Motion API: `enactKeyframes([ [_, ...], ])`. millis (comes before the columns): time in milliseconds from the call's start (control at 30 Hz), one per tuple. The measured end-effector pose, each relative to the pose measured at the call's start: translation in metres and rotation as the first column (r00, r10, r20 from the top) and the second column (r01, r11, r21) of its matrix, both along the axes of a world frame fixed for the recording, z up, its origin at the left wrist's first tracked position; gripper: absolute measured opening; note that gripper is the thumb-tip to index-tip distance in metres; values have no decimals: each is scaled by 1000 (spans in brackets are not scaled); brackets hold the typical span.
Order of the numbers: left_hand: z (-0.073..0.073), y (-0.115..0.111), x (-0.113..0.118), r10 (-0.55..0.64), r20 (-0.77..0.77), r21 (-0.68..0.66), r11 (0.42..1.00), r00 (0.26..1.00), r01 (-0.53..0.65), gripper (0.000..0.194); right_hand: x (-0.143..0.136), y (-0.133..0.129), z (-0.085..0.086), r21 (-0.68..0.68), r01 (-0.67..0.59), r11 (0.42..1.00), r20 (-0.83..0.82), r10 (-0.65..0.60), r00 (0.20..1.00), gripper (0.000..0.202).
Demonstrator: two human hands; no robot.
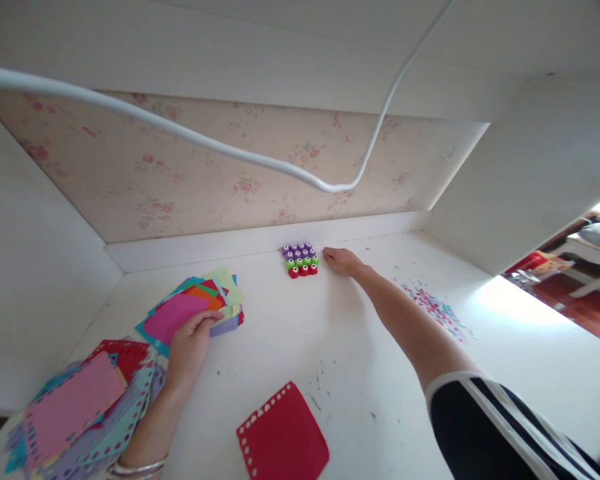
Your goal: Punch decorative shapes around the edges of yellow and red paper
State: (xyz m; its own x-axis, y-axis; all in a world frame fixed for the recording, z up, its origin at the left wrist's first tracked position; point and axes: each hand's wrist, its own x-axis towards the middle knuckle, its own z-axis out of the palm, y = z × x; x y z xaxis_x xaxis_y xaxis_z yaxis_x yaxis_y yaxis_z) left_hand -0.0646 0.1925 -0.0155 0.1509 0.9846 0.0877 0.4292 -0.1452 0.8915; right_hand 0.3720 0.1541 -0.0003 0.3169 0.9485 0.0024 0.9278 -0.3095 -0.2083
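My left hand (193, 341) rests at the near side of a fanned stack of coloured paper (175, 317), thumb and fingers pinched together at the sheets. My right hand (343, 261) is curled closed beside the right end of a block of small craft punches (301, 259). These stand in rows of purple, green and red, each with a white top. Whether anything is inside the right fingers is hidden. In front of me lies a red paper sheet (285, 437) with punched holes along two edges.
Punched sheets (75, 410) pile up at the left. Paper confetti (435, 307) is scattered at the right, and dark scraps (317, 393) dot the white table. A white cable (230, 153) hangs across the view. White panels (510, 153) and a floral wall (250, 173) enclose the table.
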Motion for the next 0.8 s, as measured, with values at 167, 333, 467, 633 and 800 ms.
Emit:
enactKeyframes([
  [167, -2, 1, 1, -2, 18, -6, 1000, 1000, 2, 24, 25, -75, 5, -28, 86, 996, 62, -84, 994, 38],
  [333, -4, 2, 1, -4, -32, 15, 1000, 999, 4, 25, 46, -165, 10, -53, 153, 987, 90, -148, 985, 33],
  [467, -7, 3, 1, 3, -26, 2, 1000, 1000, -3, 25, 64, -198, 18, -21, 181, 983, 112, -178, 978, 31],
  [633, -11, 3, 0, 10, -10, 4, 1000, 1000, -10, 21, 87, -173, 26, 33, 265, 964, 132, -267, 955, 31],
  [800, -11, 2, -2, 5, -5, 19, 1000, 1000, -5, 19, 93, -111, 21, 26, 268, 963, 114, -269, 956, 26],
])
